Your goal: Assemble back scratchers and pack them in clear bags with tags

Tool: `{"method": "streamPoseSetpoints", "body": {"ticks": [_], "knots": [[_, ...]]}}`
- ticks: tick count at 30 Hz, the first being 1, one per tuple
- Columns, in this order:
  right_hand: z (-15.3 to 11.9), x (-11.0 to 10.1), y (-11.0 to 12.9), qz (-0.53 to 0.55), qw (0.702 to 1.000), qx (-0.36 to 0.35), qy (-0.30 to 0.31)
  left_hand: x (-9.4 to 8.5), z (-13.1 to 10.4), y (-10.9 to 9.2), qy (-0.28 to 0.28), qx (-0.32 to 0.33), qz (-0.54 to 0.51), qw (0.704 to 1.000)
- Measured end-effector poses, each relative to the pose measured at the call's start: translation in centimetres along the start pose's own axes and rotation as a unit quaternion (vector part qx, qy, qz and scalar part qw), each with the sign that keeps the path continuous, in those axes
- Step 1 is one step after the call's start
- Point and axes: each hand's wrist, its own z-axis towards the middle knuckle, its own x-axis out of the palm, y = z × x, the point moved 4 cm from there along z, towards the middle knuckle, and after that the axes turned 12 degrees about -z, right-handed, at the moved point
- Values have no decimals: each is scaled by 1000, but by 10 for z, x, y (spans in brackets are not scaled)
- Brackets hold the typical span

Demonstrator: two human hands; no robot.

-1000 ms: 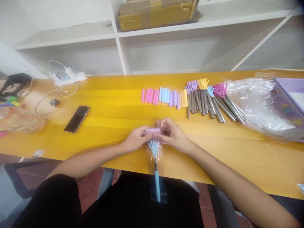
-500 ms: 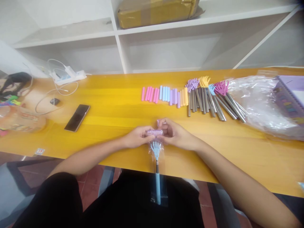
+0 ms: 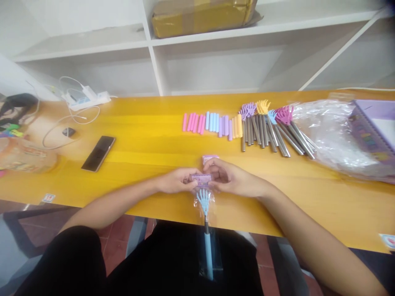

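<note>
— In the head view, where are our hands?
— Our left hand [image 3: 175, 181] pinches the left end of a small purple card [image 3: 201, 179] between thumb and fingers. Our right hand [image 3: 236, 177] is curled at its right end; we cannot tell whether those fingers grip it.
— And the scratcher?
— The blue scratcher [image 3: 208, 255] lies inside a clear sleeve [image 3: 217, 246], its splayed head just below the card, its handle reaching past the edge of the table [image 3: 138, 150] towards our lap.
— So which step are we on?
— We judge that we're setting the card at the mouth of the sleeve. Whether it is fastened, we can't see.
— What does the next move call for?
— A light, level pinch at both ends, we'd say, with the film smooth beneath. Another purple card [image 3: 210, 158] lies just beyond our right fingers, and the metal rods [image 3: 263, 131] are well apart from our work.
</note>
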Motion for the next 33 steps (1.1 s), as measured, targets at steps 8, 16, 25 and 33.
{"method": "streamPoseSetpoints", "body": {"ticks": [8,16,25,33], "knots": [[-44,26,18,-32,988,141,-53,6,-5,-9,-9,36,-8,999],[-98,110,-4,-56,969,223,-88,24,-7,-5,7,36,-59,998],[-89,106,0,-98,964,213,-127,24,-8,-7,-30,71,-108,991],[-112,6,16,-174,915,177,-318,1,-8,-11,-35,108,-127,985]]}}
